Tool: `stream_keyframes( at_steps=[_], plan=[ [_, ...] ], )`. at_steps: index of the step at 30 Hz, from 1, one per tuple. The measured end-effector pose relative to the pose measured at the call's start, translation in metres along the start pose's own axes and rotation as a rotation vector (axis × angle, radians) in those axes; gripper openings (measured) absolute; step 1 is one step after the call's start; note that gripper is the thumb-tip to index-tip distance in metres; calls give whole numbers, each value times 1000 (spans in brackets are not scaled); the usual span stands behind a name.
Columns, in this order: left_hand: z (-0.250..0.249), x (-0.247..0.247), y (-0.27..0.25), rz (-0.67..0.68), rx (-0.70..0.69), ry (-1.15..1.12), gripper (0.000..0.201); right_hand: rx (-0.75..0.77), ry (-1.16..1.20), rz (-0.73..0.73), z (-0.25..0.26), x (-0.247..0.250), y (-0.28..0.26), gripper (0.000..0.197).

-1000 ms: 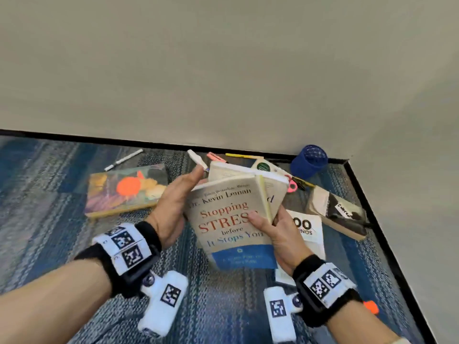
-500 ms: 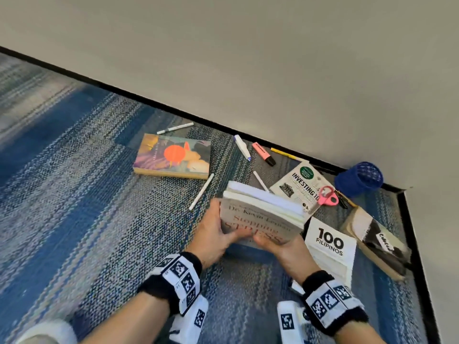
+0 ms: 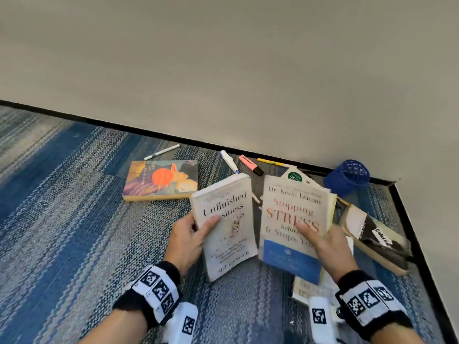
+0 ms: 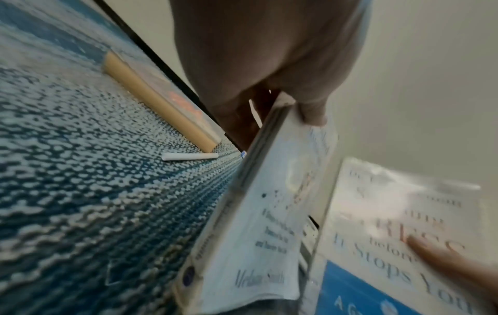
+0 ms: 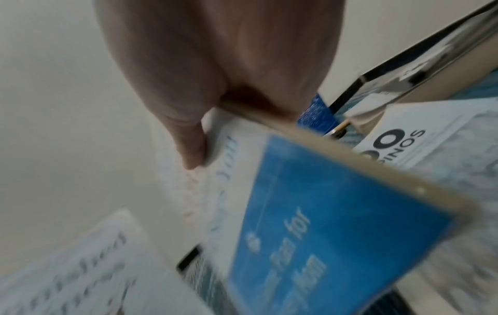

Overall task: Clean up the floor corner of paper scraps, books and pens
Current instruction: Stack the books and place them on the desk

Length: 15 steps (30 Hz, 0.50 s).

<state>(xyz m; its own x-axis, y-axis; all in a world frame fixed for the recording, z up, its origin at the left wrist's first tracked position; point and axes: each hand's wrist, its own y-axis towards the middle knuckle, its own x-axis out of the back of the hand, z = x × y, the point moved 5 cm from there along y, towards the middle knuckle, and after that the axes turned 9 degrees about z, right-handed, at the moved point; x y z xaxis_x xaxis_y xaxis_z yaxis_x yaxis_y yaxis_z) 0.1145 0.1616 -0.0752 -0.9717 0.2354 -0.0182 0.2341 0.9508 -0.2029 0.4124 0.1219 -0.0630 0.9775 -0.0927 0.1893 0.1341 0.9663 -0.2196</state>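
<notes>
Left hand (image 3: 185, 240) grips the white book (image 3: 224, 225) by its left edge, thumb on the cover, fingers curled behind. Right hand (image 3: 326, 247) grips the stress book (image 3: 291, 219), thumb across the cover. Both books are held side by side above the carpet (image 3: 74, 232), apart. Colourful book (image 3: 161, 180), pens and blue cup (image 3: 346, 177) lie along the wall.
</notes>
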Motion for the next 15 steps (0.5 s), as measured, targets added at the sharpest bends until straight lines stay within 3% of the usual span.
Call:
stream_keyframes(
  at_steps=[3, 8, 12, 15],
  plan=[
    [-15, -6, 2, 1, -17, -114, 34, 39, -21, -149, 13, 18, -6, 17],
    [-24, -31, 7, 98, 23, -132, 45, -14, 19, -66, 17, -18, -13, 17],
    [-7, -29, 5, -27, 64, -164, 47, -174, 265, 11, 0, -38, -26, 29],
    [7, -20, 0, 9, 151, -279, 42, -279, 442, 34, -12, -44, -34, 34]
  ],
)
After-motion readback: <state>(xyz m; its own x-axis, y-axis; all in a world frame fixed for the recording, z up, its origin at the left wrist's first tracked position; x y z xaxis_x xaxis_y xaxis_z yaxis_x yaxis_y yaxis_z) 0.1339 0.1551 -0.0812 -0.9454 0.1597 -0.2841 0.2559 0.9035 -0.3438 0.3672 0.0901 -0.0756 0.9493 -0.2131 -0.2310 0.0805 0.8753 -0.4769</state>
